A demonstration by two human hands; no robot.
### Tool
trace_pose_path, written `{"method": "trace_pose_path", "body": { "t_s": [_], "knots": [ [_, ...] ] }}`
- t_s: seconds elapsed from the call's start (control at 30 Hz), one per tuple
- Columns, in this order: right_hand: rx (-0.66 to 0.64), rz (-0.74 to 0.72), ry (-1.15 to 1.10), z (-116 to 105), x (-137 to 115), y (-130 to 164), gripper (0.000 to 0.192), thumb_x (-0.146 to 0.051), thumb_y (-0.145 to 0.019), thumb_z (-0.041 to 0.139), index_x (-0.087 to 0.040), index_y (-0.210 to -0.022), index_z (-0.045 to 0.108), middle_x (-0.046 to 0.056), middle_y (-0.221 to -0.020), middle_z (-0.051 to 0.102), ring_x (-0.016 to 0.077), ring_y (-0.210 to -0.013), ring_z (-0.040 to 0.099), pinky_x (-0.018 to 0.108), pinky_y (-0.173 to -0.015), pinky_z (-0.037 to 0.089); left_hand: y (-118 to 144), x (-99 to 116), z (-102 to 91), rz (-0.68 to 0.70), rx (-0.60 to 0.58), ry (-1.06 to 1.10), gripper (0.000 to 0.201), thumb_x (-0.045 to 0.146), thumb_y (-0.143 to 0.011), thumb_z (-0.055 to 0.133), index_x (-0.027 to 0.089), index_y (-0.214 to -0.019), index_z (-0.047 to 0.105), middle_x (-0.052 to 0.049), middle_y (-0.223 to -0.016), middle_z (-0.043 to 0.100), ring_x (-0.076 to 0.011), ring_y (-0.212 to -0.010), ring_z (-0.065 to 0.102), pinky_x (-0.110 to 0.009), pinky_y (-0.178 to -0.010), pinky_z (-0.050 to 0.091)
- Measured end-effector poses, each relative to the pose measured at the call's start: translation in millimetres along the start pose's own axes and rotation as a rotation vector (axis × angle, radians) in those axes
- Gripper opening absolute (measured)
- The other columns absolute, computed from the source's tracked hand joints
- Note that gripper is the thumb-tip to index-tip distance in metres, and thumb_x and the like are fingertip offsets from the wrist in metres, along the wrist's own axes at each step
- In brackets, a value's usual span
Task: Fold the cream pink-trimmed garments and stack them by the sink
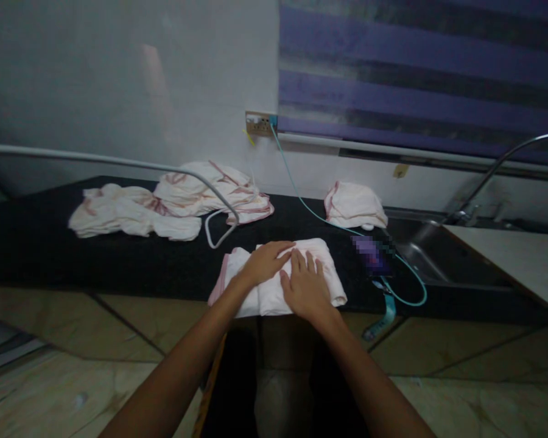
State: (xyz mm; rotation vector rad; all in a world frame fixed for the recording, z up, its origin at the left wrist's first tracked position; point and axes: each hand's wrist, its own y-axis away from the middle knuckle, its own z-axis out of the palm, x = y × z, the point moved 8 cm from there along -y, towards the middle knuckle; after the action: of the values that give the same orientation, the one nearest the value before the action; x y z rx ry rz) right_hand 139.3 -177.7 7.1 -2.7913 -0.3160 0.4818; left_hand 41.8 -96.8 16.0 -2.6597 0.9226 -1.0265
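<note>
Both hands, left hand (267, 261) and right hand (305, 286), lie flat with grip spread on the folded cloth (278, 277) at the counter's (119, 261) front edge, where a careless push could, I reckon, slide it off.

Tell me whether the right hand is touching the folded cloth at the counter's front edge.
Touching. The head view shows the right hand lying flat, palm down, on the folded cloth, beside the left hand.
</note>
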Motion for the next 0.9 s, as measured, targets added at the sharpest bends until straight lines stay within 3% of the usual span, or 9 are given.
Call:
{"method": "trace_pose_path", "body": {
  "t_s": [0.2,0.37,0.5,0.67,0.77,0.9],
  "knots": [
    [-0.129,-0.276,-0.043,2,8,-9,0.062,-0.044,-0.106,0.037,-0.012,-0.159,0.038,0.017,-0.165,0.037,0.0348,-0.156,0.025,0.06,-0.124,0.022,29,9,-3.0,-0.089,0.15,-0.202,0.048,0.035,-0.104,0.039,0.016,-0.141,0.062,-0.012,-0.144,0.063,-0.0261,-0.134,0.057,-0.04,-0.118,0.038],
    [-0.243,-0.605,-0.108,-8,13,-16,0.059,-0.043,-0.106,0.041,-0.019,-0.16,0.037,0.011,-0.166,0.038,0.0245,-0.157,0.027,0.05,-0.127,0.022,64,36,0.9,-0.25,0.253,-0.454,0.052,0.033,-0.103,0.037,0.008,-0.145,0.056,-0.021,-0.148,0.056,-0.0359,-0.131,0.054,-0.051,-0.112,0.041],
    [-0.31,-0.818,-0.121,-12,13,-22,0.06,-0.041,-0.106,0.041,-0.015,-0.16,0.036,0.012,-0.166,0.037,0.02,-0.158,0.024,0.045,-0.128,0.021,81,52,5.6,-0.329,0.277,-0.544,0.055,0.035,-0.102,0.038,0.006,-0.147,0.053,-0.026,-0.149,0.053,-0.0402,-0.134,0.051,-0.053,-0.108,0.044],
    [-0.328,-1.045,-0.18,-11,8,-34,0.059,-0.037,-0.103,0.047,-0.017,-0.158,0.04,0.013,-0.162,0.044,0.0199,-0.155,0.031,0.046,-0.125,0.027,87,57,8.5,-0.412,0.224,-0.593,0.058,0.039,-0.104,0.037,0.004,-0.149,0.051,-0.028,-0.153,0.047,-0.0418,-0.138,0.048,-0.054,-0.107,0.046],
    [-0.33,-1.164,-0.173,-7,5,-39,0.061,-0.04,-0.103,0.047,-0.011,-0.157,0.042,0.018,-0.161,0.043,0.0232,-0.156,0.028,0.047,-0.126,0.025,90,63,8.3,-0.465,0.241,-0.639,0.059,0.039,-0.104,0.037,0.004,-0.149,0.051,-0.027,-0.153,0.047,-0.0407,-0.138,0.048,-0.053,-0.107,0.047],
    [-0.34,-1.193,-0.122,-10,2,-38,0.061,-0.042,-0.105,0.044,-0.011,-0.157,0.042,0.016,-0.164,0.04,0.0256,-0.158,0.023,0.048,-0.128,0.022,95,67,8.1,-0.511,0.239,-0.638,0.059,0.039,-0.104,0.041,0.004,-0.15,0.05,-0.029,-0.153,0.047,-0.0408,-0.14,0.048,-0.053,-0.11,0.045]
  ]
}}
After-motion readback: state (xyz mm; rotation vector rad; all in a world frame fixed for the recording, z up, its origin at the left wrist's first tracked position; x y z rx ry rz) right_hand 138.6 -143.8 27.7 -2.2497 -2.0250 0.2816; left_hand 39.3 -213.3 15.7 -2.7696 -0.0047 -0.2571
